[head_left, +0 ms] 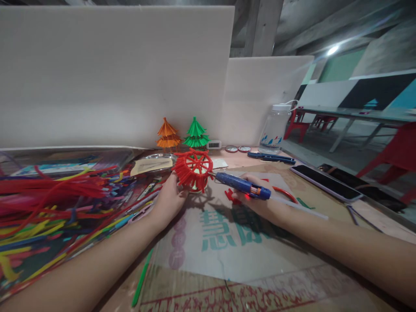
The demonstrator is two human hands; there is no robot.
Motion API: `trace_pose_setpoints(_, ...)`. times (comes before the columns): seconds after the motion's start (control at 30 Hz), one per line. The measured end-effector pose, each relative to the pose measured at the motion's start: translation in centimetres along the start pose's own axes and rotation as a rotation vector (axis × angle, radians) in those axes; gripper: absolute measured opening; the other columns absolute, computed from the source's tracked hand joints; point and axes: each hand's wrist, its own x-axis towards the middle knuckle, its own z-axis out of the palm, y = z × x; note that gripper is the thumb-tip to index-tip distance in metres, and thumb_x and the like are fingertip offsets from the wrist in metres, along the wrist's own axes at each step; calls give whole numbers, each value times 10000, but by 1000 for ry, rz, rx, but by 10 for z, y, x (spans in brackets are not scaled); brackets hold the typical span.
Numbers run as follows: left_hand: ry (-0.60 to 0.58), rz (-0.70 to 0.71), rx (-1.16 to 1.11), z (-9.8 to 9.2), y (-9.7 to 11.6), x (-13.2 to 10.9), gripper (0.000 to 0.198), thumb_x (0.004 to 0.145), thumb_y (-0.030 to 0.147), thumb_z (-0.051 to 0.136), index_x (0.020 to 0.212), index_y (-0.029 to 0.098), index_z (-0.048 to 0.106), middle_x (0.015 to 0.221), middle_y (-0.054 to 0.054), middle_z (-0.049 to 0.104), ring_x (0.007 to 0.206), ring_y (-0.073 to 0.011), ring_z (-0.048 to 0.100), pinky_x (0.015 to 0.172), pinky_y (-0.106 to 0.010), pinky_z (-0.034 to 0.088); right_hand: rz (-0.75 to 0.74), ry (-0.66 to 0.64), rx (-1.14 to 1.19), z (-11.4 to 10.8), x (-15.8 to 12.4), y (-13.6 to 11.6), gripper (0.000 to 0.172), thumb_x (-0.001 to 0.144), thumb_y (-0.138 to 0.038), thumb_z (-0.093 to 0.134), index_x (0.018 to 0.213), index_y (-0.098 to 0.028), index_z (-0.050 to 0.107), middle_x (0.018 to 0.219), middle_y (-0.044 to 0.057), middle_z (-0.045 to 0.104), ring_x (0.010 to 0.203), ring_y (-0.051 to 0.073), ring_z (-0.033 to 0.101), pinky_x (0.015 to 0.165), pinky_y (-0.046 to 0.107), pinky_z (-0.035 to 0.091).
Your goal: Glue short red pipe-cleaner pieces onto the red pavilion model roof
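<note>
My left hand [169, 200] grips a round red pipe-cleaner piece [194, 169] with wheel-like spokes, tipped so its open face turns toward me. My right hand [256, 200] is closed round a blue glue gun [242, 185], whose nozzle points left and touches the red piece's right side. Small red scraps [231, 197] lie under the gun on a printed cardboard sheet [227, 242] that covers the table in front of me.
A heap of coloured pipe cleaners [48, 208] fills the left. Orange [168, 134] and green [196, 133] folded trees stand against a white board [113, 73]. Blue scissors [268, 157], a clear bottle [275, 130] and two phones [325, 182] lie to the right.
</note>
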Motion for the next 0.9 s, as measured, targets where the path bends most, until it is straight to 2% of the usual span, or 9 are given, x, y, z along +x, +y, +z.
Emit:
trace_pose_setpoints(0.23, -12, -6, -20, 1, -1, -1, 388, 832, 212, 578, 1213, 166, 528, 1263, -131, 638, 1205, -286, 607, 1027, -440, 492, -63, -23, -51, 0, -1, 5, 209, 725, -384, 722, 847, -248, 622, 717, -5, 702, 610, 186, 656, 527, 287, 482)
trace_pose_setpoints(0.47, -3, 2, -43, 2, 0, -3, 362, 845, 231, 592, 1196, 161, 538, 1263, -130, 630, 1218, -285, 597, 1063, -445, 467, -17, -17, -84, -2, -2, -3, 253, 701, -411, 730, 858, -243, 625, 726, 5, 701, 649, 207, 661, 566, 319, 489)
trace_pose_setpoints(0.67, -13, -12, -34, 2, -1, -3, 376, 847, 244, 598, 1208, 154, 544, 1249, -137, 634, 1201, -298, 602, 1053, -462, 469, -5, -24, -82, -1, -1, -1, 236, 697, -389, 734, 854, -246, 630, 696, -11, 683, 611, 186, 644, 530, 292, 460)
trace_pose_setpoints(0.9, -29, -23, -98, 5, -7, -3, 388, 844, 266, 612, 1210, 167, 535, 1283, -133, 620, 1229, -288, 588, 1056, -456, 469, 12, -17, -113, -2, -1, -6, 233, 694, -364, 727, 870, -238, 641, 710, -2, 679, 643, 189, 640, 558, 294, 452)
